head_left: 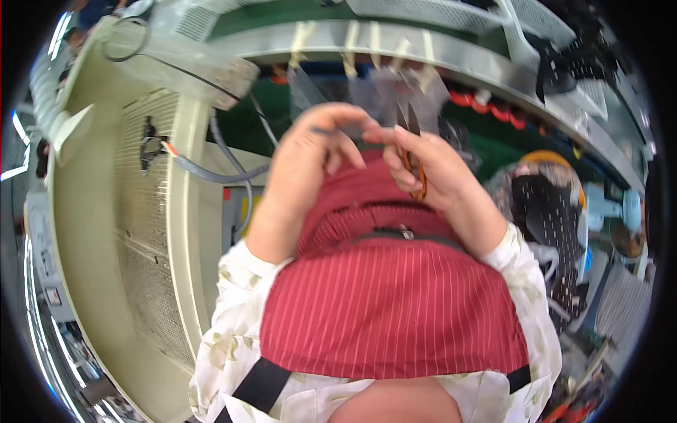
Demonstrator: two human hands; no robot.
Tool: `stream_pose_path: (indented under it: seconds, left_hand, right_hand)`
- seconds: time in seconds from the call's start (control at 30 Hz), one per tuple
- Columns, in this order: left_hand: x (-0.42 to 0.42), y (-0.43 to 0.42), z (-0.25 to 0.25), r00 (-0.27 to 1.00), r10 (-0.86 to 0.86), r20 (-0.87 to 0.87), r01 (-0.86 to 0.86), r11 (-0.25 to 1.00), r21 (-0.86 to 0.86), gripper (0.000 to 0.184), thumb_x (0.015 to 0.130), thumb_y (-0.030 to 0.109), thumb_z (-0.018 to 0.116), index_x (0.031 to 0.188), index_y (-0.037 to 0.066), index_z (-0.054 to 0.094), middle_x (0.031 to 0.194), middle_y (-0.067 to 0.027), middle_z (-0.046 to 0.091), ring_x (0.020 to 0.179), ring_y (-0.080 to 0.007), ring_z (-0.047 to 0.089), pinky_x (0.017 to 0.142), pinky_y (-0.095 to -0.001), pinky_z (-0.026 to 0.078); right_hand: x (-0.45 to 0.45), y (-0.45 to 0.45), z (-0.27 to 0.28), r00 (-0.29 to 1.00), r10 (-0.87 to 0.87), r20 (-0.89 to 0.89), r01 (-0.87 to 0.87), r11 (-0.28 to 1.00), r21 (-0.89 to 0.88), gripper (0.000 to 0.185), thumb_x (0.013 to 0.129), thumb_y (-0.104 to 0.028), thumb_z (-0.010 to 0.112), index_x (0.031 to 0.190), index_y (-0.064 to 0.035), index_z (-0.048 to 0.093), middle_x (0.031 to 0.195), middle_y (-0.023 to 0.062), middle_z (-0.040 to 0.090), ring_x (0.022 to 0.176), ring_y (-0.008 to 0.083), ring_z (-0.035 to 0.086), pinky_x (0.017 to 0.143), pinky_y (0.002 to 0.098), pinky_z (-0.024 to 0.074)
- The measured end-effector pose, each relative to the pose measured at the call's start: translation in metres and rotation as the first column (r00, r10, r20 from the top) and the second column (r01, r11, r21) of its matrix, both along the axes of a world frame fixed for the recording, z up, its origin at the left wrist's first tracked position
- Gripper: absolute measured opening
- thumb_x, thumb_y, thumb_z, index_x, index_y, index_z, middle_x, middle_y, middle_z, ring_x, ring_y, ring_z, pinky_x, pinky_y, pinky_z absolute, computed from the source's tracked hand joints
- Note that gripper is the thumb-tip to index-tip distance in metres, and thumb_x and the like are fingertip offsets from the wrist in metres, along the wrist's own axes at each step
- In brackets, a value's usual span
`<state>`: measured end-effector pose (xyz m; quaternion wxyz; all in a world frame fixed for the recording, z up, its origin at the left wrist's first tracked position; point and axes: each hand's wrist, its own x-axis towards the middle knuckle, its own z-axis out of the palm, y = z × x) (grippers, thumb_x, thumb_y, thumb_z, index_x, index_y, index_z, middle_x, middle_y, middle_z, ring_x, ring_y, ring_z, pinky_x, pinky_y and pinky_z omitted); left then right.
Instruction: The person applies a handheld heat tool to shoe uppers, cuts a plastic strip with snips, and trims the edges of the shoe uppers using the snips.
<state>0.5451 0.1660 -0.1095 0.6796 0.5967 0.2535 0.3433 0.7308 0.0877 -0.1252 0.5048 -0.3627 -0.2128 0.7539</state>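
My left hand (307,151) is raised over my lap, its fingers curved and apart, with nothing visible in its grasp. A dark band shows on one of its fingers. My right hand (437,166) is closed around scissors with orange-brown handles (417,176); their dark blades point up and stand slightly apart. The fingertips of both hands meet or nearly meet just left of the blades. Beneath the hands is a red striped apron (395,303).
On the left, a cream tray-like bench (84,240) has a mesh panel (144,225), a black fixture (150,146) and a grey cable (211,174). Plastic bags (367,92) hang from a metal rail ahead. Black strips (546,218) lie in a container at the right.
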Motion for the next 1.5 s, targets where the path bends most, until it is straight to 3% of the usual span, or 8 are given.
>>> stream_pose_path:
  seconds: [0.1,0.17,0.27,0.4,0.67,0.83,1.03,1.5]
  left_hand:
    - [0.003,-0.017,-0.001,0.999,-0.031,0.014,0.029,0.992,0.126,0.043,0.098,0.039,0.038,0.110,0.003,0.058,0.111,-0.0119,0.062,0.069,-0.0136,0.061,0.056,-0.0213,0.040]
    - [-0.002,-0.014,-0.009,0.995,-0.098,-0.028,0.101,0.981,0.167,0.050,0.098,0.044,0.038,0.112,0.000,0.056,0.105,-0.0094,0.061,0.074,-0.0153,0.061,0.073,-0.0289,0.046]
    - [-0.007,-0.019,-0.011,0.994,-0.105,-0.039,0.111,0.971,0.211,0.042,0.099,0.037,0.038,0.113,0.000,0.055,0.101,-0.0078,0.061,0.074,-0.0130,0.058,0.074,-0.0266,0.046]
    - [-0.011,-0.025,-0.009,0.995,0.014,-0.094,0.013,0.957,0.289,0.034,0.086,0.001,0.041,0.117,0.002,0.053,0.103,-0.0110,0.062,0.089,-0.0208,0.060,0.077,-0.0300,0.048]
    - [-0.015,-0.020,-0.058,0.647,0.094,-0.757,0.434,0.771,0.467,0.052,0.087,0.020,0.057,0.135,0.007,0.041,0.135,-0.0151,0.047,0.123,-0.0329,0.044,0.100,-0.0437,0.036]
    - [-0.012,-0.018,-0.044,0.863,0.202,-0.463,0.132,0.795,0.592,0.059,0.083,0.024,0.065,0.134,0.007,0.042,0.132,-0.0178,0.046,0.123,-0.0321,0.043,0.104,-0.0416,0.034]
    - [-0.008,-0.017,-0.017,0.995,0.057,-0.081,-0.029,0.952,0.304,0.034,0.081,0.016,0.067,0.111,0.001,0.059,0.106,-0.0135,0.059,0.094,-0.0206,0.061,0.086,-0.0314,0.047]
    - [-0.015,-0.027,-0.002,0.967,0.248,-0.064,-0.206,0.900,0.385,0.009,0.082,0.009,0.064,0.085,0.001,0.064,0.082,-0.0081,0.060,0.077,-0.0204,0.060,0.070,-0.0298,0.047]
  right_hand:
    - [-0.004,0.015,0.009,0.981,-0.070,-0.181,0.043,0.988,-0.150,0.038,0.097,-0.031,0.047,0.117,-0.0002,0.053,0.061,-0.0031,0.040,0.047,0.0076,0.038,0.041,0.0202,0.0286]
    - [-0.003,0.022,0.006,0.986,-0.120,-0.119,0.112,0.991,-0.074,0.028,0.096,-0.024,0.049,0.111,-0.0012,0.055,0.061,-0.0033,0.040,0.046,0.0071,0.038,0.039,0.0207,0.0290]
    - [0.001,0.029,0.004,0.969,-0.203,-0.141,0.199,0.979,-0.036,0.016,0.094,-0.019,0.053,0.103,-0.0058,0.056,0.062,-0.0026,0.042,0.046,0.0067,0.038,0.039,0.0195,0.0277]
    - [0.010,0.031,0.007,0.937,-0.349,0.002,0.349,0.936,0.055,0.017,0.094,-0.018,0.054,0.102,-0.0038,0.056,0.066,-0.0015,0.046,0.048,0.0072,0.039,0.041,0.0202,0.0289]
    - [0.010,0.028,0.009,0.794,-0.506,0.337,0.418,0.857,0.301,0.017,0.092,-0.017,0.058,0.101,-0.0028,0.060,0.069,0.0034,0.058,0.046,0.0054,0.042,0.042,0.0180,0.0304]
    - [0.003,0.017,0.017,0.829,-0.347,0.439,0.195,0.915,0.354,0.012,0.091,-0.009,0.055,0.100,-0.0022,0.058,0.077,0.0055,0.063,0.050,0.0052,0.050,0.042,0.0173,0.0344]
    - [-0.012,0.006,0.019,0.717,-0.082,0.692,-0.165,0.945,0.283,0.007,0.087,-0.004,0.060,0.089,0.0022,0.060,0.068,0.0036,0.063,0.054,0.0057,0.054,0.049,0.0184,0.0411]
    - [-0.024,0.002,0.027,0.671,-0.036,0.741,-0.185,0.959,0.213,0.009,0.085,-0.005,0.062,0.091,0.0006,0.064,0.065,0.0012,0.062,0.054,0.0043,0.052,0.050,0.0188,0.0402]
